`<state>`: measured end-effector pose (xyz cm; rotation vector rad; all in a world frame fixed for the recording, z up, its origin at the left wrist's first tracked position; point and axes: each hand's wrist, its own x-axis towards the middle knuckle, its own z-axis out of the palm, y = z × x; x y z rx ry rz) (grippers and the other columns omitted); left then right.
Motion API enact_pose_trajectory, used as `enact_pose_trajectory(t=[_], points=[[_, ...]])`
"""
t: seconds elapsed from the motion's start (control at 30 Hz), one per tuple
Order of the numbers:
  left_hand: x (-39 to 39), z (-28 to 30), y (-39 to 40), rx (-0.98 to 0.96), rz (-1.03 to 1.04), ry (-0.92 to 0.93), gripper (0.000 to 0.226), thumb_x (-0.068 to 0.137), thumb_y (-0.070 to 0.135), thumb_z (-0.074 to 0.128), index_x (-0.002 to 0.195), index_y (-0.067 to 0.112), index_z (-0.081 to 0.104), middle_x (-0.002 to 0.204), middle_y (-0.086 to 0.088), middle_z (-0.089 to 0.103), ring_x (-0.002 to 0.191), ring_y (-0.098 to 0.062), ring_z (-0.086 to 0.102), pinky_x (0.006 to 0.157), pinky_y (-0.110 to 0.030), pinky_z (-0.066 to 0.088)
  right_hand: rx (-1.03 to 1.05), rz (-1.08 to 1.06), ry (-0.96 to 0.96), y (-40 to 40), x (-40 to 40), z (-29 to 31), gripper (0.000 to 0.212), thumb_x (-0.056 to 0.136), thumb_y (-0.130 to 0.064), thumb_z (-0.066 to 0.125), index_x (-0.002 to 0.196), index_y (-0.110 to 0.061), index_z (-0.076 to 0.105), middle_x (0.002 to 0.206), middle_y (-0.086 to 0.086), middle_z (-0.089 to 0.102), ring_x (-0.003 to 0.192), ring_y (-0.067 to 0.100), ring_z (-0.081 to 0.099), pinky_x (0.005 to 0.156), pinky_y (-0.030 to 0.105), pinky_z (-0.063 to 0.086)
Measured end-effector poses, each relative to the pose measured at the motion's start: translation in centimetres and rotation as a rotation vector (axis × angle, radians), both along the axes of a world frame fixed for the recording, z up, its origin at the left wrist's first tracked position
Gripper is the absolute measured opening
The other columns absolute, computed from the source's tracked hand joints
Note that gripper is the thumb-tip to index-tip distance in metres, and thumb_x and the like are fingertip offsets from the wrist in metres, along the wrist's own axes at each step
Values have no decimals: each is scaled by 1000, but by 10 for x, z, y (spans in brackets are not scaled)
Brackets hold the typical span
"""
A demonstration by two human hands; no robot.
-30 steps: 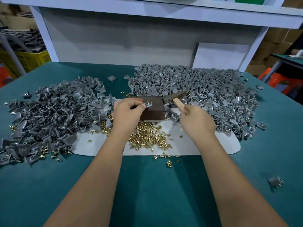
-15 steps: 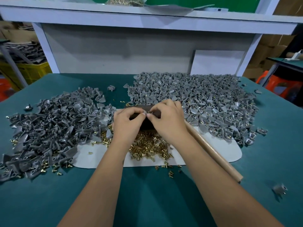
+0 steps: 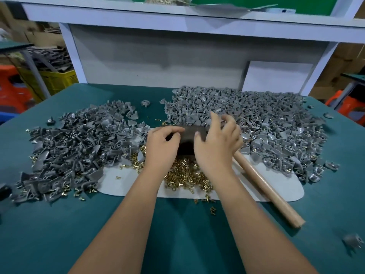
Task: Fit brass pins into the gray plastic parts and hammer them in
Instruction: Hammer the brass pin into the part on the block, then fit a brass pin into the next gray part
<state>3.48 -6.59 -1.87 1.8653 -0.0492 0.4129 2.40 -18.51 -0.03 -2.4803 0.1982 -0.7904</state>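
With the hammer (image 3: 264, 186) now released beside our right hand (image 3: 217, 143), its fingers spread above the dark block (image 3: 189, 135), we steady that block with the left hand (image 3: 162, 149), unpinned gray parts (image 3: 256, 119) lying beyond.

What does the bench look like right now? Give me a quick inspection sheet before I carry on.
Surface: green table with a white mat under the work area.
Job's things: brass pins heaped on the mat near the wrists; gray plastic parts in a left pile and a larger right pile; dark block between the hands; hammer handle lying on the mat, not held.
Clutter: stray pins and a lone gray part at the near right.
Grippers: left hand rests on the block, fingers curled; right hand over the block, fingers spread.
Cables: nothing seen.
Surroundings: white shelf frame behind; yellow crate at far left.
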Motion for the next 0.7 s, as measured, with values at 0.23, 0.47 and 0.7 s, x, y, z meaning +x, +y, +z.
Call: enact_pose_trajectory(t=[0.23,0.47,0.7], points=[[-7,14,25,-219,235,-161,33,92,4,49,94,28,72,96,12,72,67,4,58,65,-16,47,-195,478,-38,42,-34,-5,17,84,-8,54,96,-8,66,94,9,61,92,30,53,78,39,38],[-10,19,62,-668,386,-296,32,90,-6,47,81,14,71,74,6,71,62,-6,53,56,-17,41,-364,670,83,68,-36,-16,31,84,-17,53,110,-22,70,96,4,59,96,27,42,78,36,34],[-11,17,56,-637,347,-268,29,90,-7,47,87,6,73,77,-4,70,76,-9,66,72,-19,50,-404,694,94,69,-34,-17,29,87,-21,50,110,-21,69,97,-3,59,98,22,41,73,31,21]])
